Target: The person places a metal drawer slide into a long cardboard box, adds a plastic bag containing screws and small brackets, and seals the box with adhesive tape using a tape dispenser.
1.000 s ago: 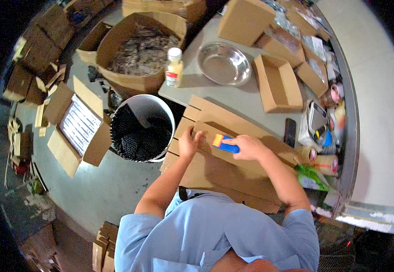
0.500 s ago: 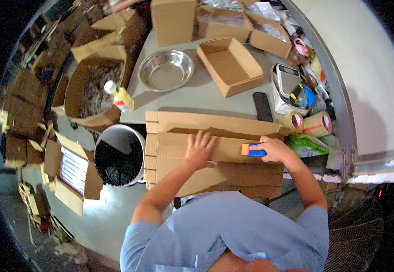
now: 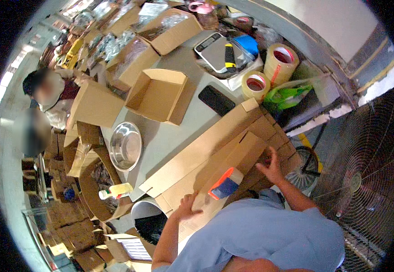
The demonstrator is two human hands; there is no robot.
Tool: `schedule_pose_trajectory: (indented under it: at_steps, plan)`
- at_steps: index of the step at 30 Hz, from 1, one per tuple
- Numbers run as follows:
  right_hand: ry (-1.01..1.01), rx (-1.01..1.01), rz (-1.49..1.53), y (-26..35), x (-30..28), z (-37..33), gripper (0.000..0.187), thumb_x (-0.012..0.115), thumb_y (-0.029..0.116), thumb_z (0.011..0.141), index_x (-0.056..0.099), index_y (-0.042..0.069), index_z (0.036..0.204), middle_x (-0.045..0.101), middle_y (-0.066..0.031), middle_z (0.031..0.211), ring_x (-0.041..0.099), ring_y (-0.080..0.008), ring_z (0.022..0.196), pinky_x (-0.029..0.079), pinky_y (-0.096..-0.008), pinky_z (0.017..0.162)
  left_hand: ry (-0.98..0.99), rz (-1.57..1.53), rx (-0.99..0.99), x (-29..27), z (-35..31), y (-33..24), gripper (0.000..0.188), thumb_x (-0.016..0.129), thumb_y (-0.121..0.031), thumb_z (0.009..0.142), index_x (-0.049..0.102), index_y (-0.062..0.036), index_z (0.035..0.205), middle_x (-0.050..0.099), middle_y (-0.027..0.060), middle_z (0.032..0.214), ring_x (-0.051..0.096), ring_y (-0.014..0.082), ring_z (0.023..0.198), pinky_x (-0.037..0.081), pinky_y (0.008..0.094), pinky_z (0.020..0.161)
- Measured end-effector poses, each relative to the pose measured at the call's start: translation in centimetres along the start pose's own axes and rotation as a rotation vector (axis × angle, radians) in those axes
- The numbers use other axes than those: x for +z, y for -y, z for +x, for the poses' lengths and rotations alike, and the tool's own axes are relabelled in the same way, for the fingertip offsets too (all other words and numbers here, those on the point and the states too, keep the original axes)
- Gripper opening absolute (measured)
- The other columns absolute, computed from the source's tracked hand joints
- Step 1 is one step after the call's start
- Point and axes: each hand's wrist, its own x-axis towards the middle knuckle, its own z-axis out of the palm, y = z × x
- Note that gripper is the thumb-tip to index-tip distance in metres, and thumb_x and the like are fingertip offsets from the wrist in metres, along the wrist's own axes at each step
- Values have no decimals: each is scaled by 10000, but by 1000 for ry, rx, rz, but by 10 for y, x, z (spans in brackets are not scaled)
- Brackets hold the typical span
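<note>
Flattened brown cardboard (image 3: 206, 156) with slotted flaps lies in front of me on the table. My left hand (image 3: 188, 208) rests on its near left part, fingers spread and holding nothing. My right hand (image 3: 272, 168) is at the right end of a raised cardboard panel, thumb and fingers apart; whether the fingertips touch the panel is hard to tell. Between the hands, a blue and orange hand tool (image 3: 225, 185) lies on the cardboard, no hand on it. Its exact kind is unclear.
Beyond the cardboard are a phone (image 3: 216, 100), tape rolls (image 3: 256, 84), a scale (image 3: 213, 49), an open carton (image 3: 154, 93) and a steel bowl (image 3: 125, 146). A bottle (image 3: 116, 191) is at left. A large fan (image 3: 355, 181) stands at right. A person (image 3: 54, 97) is at far left.
My view has swung to the right. My right hand has let go of the blue and orange tool and moved to the cardboard's right end. The left hand still rests on the cardboard.
</note>
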Motion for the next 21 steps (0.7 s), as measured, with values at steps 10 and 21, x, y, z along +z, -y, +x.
schedule_pose_trajectory:
  at_steps: [10,21]
  plan:
    - [-92,-135,172,29,59,18,818,774,216,680,305,49,1329,392,-174,1323,361,-347,1242,290,-426,1045,-165,-744,638,-87,212,-152,906,734,-59,707,170,-79,1416,428,194,1332,416,293,1233,348,359,1011]
    - [-4,-101,253,10,71,25,566,731,216,742,432,51,1194,462,-137,1199,449,-264,1127,355,-384,970,193,-1197,426,-99,238,-156,576,713,32,701,466,-44,1215,556,91,1147,528,190,1055,425,297,902]
